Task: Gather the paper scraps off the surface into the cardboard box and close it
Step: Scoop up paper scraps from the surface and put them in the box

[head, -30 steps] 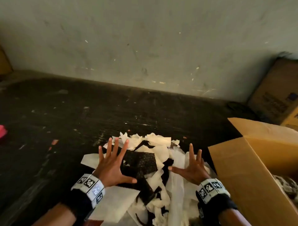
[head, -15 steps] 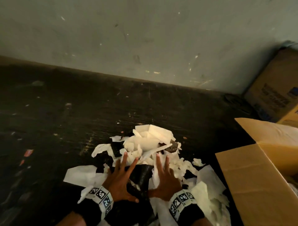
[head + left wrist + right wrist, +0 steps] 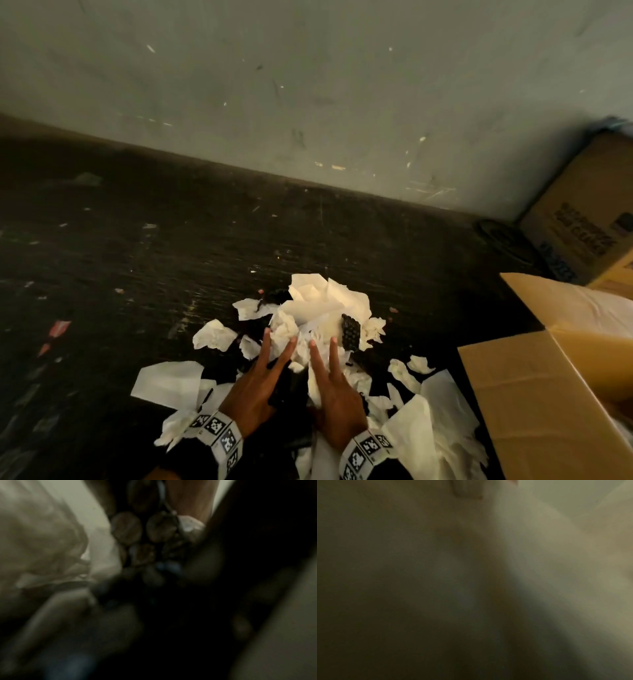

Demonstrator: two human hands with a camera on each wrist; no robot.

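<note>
A heap of white and black paper scraps (image 3: 322,308) lies on the dark surface in the head view. My left hand (image 3: 260,380) and right hand (image 3: 335,383) lie flat on the near side of the heap, close together, fingers straight and pointing away from me. More white scraps (image 3: 435,421) spread to the right of the hands, up to the open cardboard box (image 3: 548,394). The left wrist view is dim and shows blurred white paper (image 3: 51,540). The right wrist view is a pale blur.
A second, printed cardboard box (image 3: 589,209) stands against the grey wall (image 3: 308,85) at the back right. Small bits of litter, one reddish (image 3: 56,329), dot the dark surface on the left.
Both hands have come together from a wide spread and pushed forward, bunching the scraps into a taller heap. The view has also shifted.
</note>
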